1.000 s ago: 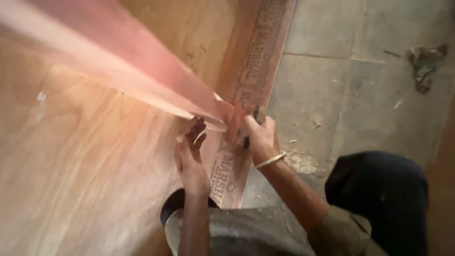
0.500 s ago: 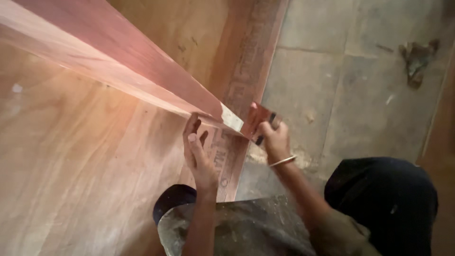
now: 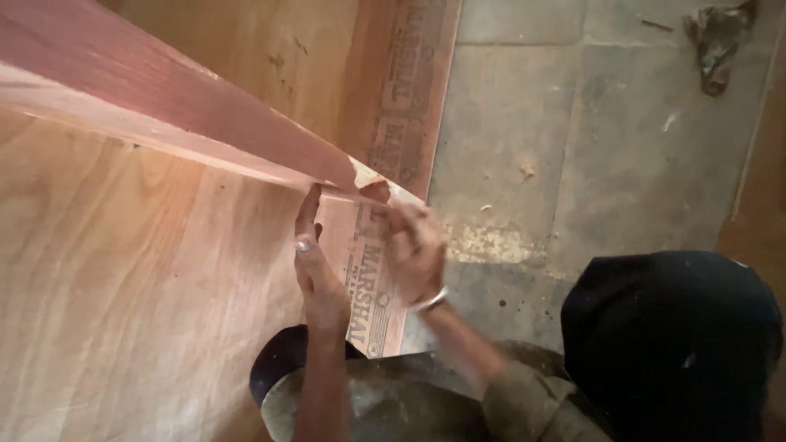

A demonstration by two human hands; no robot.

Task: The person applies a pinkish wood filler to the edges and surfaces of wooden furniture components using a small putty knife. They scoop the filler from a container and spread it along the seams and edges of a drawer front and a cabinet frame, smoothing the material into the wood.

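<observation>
Left hand (image 3: 315,270): fingers extended, open, flat on plywood sheet (image 3: 139,278). Right hand (image 3: 416,245): fingers curled, whether gripping cannot be told. Reddish veneer strip (image 3: 164,98) ends just above both sets of fingertips. No containers visible.

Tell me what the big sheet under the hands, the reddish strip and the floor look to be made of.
Big sheet: likely plywood or veneer, pale brown, matte, with long wavy grain lines.
Reddish strip: seems a wood plank, darker red-brown, smooth; exact kind unclear.
Floor: looks like grey stone or concrete slabs, dull and dusty, with visible joints.
Left hand and right hand rest at the strip's end.
</observation>
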